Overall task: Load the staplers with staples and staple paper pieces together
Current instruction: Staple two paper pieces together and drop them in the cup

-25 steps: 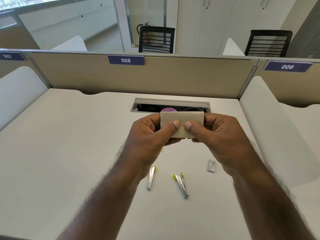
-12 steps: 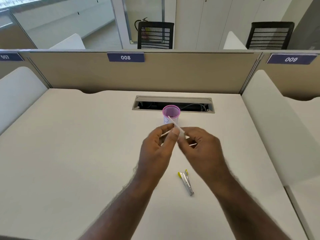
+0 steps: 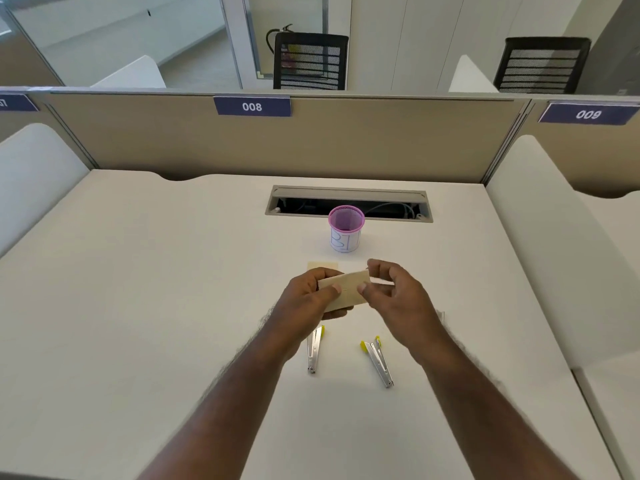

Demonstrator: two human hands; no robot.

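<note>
Head view: partition label [image 3: 252,106] "008".

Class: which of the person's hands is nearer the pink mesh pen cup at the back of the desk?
Right. The right hand sits just below the pink mesh pen cup; the left hand is lower and further left.

A pale desk [image 3: 138,306] carries everything. At its far middle a cable slot [image 3: 349,202] is cut into the top, and just in front of it stands a pink mesh cup [image 3: 345,233]. Nearer, a beige paper piece [image 3: 322,265] lies flat. Near the middle lie two staplers, apart: the left stapler [image 3: 314,351] and the right stapler [image 3: 379,362], both with yellow tips pointing far.
</note>
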